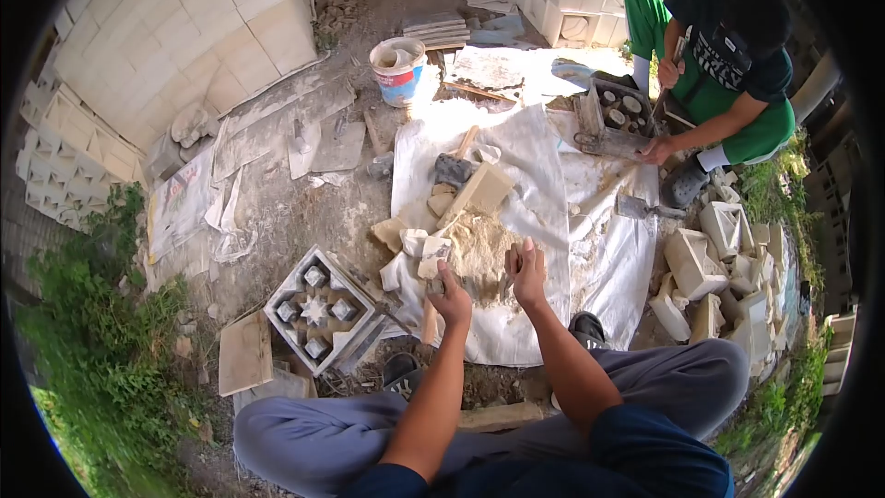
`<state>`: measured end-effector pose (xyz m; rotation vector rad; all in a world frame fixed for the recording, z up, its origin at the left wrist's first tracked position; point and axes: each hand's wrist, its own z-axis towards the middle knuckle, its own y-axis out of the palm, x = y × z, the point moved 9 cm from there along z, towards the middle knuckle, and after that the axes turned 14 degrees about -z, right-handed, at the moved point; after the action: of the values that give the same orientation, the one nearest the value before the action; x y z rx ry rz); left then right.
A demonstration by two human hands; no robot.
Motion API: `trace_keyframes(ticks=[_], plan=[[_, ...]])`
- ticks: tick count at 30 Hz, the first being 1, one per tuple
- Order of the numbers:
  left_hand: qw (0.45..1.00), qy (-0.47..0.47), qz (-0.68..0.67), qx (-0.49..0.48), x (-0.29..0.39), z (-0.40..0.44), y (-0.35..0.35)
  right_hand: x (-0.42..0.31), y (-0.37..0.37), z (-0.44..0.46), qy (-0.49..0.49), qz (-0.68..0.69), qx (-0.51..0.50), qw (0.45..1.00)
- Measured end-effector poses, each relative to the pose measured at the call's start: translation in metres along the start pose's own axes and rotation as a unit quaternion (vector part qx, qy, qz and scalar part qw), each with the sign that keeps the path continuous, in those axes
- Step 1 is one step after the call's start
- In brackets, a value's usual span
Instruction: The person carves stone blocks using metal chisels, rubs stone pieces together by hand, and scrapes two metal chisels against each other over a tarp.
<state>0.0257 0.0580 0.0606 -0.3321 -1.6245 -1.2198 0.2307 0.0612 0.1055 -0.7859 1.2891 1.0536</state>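
Note:
My left hand is closed with its thumb up, right beside a pale broken block piece; what its fingers hold is hidden. Level with it, my right hand is also closed, thumb raised, and a thin dark edge shows at its fingers that I cannot make out. Just beyond both hands, a heap of sandy powder lies on a white sheet. A rectangular pale block leans on the heap's far side. Behind it rests a dark-headed hammer with a wooden handle.
A square mould with a star pattern lies to my left. A bucket stands ahead. At right, a co-worker handles a box-shaped mould; a trowel lies nearby. Broken blocks are piled at my right.

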Motion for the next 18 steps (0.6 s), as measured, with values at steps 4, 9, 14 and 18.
trace_keyframes(ticks=[4, 9, 14, 18], plan=[[0.996, 0.076, 0.043, 0.001, 0.028, -0.006, 0.009, 0.018, 0.004, -0.009, 0.065, -0.026, -0.06, 0.996], [0.994, -0.084, -0.025, -0.061, -0.006, -0.009, -0.003, -0.025, 0.015, -0.003, 0.01, -0.046, -0.07, 0.996], [0.996, -0.006, 0.045, -0.078, 0.024, -0.004, 0.017, 0.016, -0.002, -0.01, 0.02, -0.009, -0.031, 0.999], [0.99, -0.02, 0.021, -0.136, 0.017, -0.004, 0.013, -0.03, -0.002, 0.009, 0.024, 0.041, -0.037, 0.998]])
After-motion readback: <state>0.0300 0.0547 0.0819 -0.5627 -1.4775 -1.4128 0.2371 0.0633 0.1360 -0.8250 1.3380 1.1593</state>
